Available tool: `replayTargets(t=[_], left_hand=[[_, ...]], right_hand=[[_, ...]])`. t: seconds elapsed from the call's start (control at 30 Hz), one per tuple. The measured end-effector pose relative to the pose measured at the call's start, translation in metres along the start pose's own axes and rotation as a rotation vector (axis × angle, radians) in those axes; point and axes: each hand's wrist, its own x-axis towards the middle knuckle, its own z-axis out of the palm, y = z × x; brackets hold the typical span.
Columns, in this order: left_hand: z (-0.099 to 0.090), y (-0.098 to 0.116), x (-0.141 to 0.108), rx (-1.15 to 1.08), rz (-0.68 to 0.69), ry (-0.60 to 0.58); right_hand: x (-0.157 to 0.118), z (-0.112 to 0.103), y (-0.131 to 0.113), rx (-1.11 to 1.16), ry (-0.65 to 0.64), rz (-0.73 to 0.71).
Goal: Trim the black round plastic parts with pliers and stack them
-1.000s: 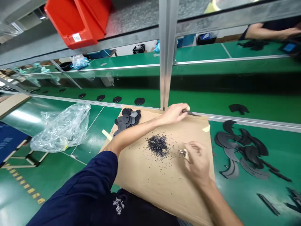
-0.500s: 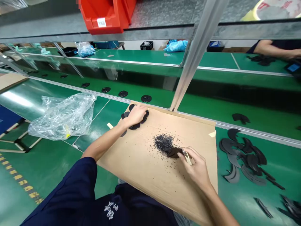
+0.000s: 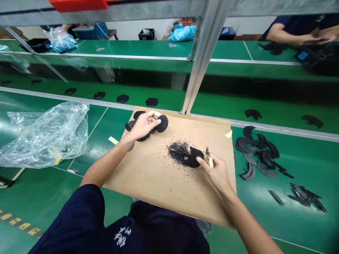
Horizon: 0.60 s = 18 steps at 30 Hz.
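My left hand point(image 3: 144, 125) pinches a round black disc point(image 3: 162, 123) by its edge, tilted up above several other black discs point(image 3: 139, 114) at the board's far left corner. In my right hand point(image 3: 218, 173) is a dark curved piece point(image 3: 194, 157), its far end at a heap of tiny black bits point(image 3: 178, 151). A small metal tip point(image 3: 207, 151) sticks up by the right fingers; the rest of it is hidden. Pale yellow coverings show on a finger of each hand. Under both hands lies a brown cardboard sheet point(image 3: 153, 176).
Black crescent pieces point(image 3: 265, 165) and thin dark parts point(image 3: 304, 195) lie right of the cardboard. A clear plastic bag point(image 3: 50, 137) rests at left. Behind a metal post point(image 3: 197, 67), discs sit spaced along a green strip point(image 3: 169, 102). Another person's hands point(image 3: 315, 38) work at far right.
My left hand has lifted a disc from the pile, turning its face toward me. My right hand has tilted the curved piece up. The head view has shifted.
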Motion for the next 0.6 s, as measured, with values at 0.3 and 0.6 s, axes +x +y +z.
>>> replayTargets(t=[0.3,0.6], left_hand=[[0.083,0.026,-0.076,-0.221,-0.067,-0.052],[0.091,0.037,-0.080,0.067,0.223,0.059]], right_hand=[[0.009,0.035,-0.010,0.363,-0.005,0.186],[0.003,0.032,-0.014,0.334,-0.021,0.145]])
